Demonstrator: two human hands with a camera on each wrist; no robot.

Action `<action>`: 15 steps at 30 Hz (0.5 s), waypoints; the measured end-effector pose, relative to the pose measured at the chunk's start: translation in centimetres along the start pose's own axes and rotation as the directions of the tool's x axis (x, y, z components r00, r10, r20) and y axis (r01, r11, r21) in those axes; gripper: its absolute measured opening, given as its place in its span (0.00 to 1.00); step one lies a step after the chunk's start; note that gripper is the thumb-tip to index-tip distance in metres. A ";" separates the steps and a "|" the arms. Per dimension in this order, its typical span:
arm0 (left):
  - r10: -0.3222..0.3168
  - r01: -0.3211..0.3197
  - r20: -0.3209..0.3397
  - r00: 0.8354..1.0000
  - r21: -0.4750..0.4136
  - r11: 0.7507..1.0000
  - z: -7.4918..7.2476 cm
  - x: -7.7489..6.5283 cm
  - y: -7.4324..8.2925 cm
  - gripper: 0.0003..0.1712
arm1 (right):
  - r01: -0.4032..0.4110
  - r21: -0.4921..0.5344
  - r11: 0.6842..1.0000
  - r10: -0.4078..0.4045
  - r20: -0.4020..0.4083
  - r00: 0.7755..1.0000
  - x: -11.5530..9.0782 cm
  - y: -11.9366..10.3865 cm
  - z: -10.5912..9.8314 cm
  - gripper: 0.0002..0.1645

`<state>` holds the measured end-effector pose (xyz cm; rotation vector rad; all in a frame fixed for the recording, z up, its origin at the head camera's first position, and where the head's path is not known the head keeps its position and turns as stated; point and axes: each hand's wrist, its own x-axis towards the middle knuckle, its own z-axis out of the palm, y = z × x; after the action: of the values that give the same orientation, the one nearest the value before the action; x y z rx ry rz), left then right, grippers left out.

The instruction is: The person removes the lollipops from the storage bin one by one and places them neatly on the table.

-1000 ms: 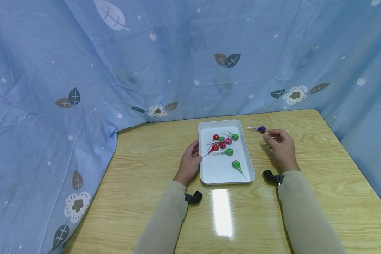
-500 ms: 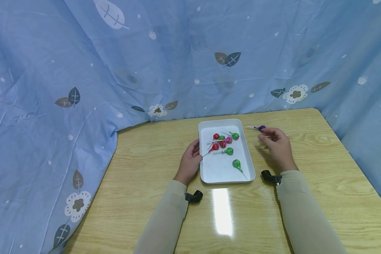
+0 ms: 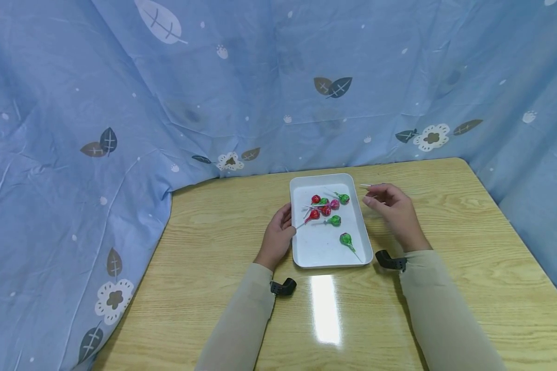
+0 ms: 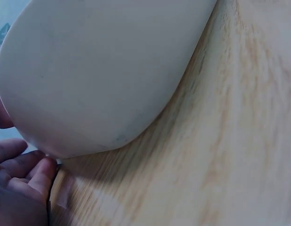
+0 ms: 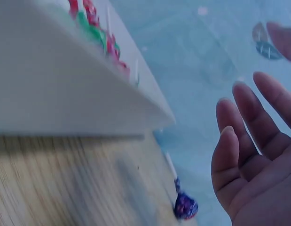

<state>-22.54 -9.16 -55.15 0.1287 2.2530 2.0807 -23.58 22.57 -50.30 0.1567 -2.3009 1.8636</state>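
My left hand [image 3: 276,238] grips the left side of a white tray [image 3: 313,252], thumb at the rim and fingers along the outer wall. Inside the tray lie several wrapped lollipops, among them a red lollipop [image 3: 313,215], a pink lollipop [image 3: 334,205] and a green lollipop [image 3: 345,239]. To the right of the tray, my right hand [image 3: 397,214] hovers with relaxed, spread fingers and holds nothing. A purple lollipop [image 5: 185,205] rests on the table close by; in the head view the hand covers all but its white stick [image 3: 365,185].
The wooden table [image 3: 213,247] bears the tray. Behind it and to both sides hangs a blue patterned cloth [image 3: 241,93]. A black wrist camera [image 3: 391,260] sits on the right wrist, another wrist camera [image 3: 284,287] on the left.
My right hand has moved left towards the tray, passing over the purple lollipop, which is now mostly covered in the head view. The left hand and the tray have stayed put.
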 end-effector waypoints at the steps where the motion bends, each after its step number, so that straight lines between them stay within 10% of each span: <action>1: -0.001 0.001 0.000 1.000 0.000 1.000 0.0 0.0 0.0 0.42 | 0.009 -0.005 1.000 -0.009 0.015 1.000 -0.1 -0.2 0.2 0.22; 10: -0.001 0.001 0.012 1.000 -0.032 0.999 0.0 0.0 0.1 0.42 | 0.154 0.074 0.985 -0.163 0.132 0.978 -0.7 -1.4 1.0 0.22; 15: 0.015 -0.014 0.020 1.000 -0.057 0.998 0.0 0.0 0.2 0.42 | 0.204 0.120 0.972 -0.223 0.175 0.959 -0.7 -1.2 1.2 0.41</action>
<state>-22.54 -9.19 -54.94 0.1628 2.1853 2.1388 -22.79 21.15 -49.50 0.5956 -2.1996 1.9247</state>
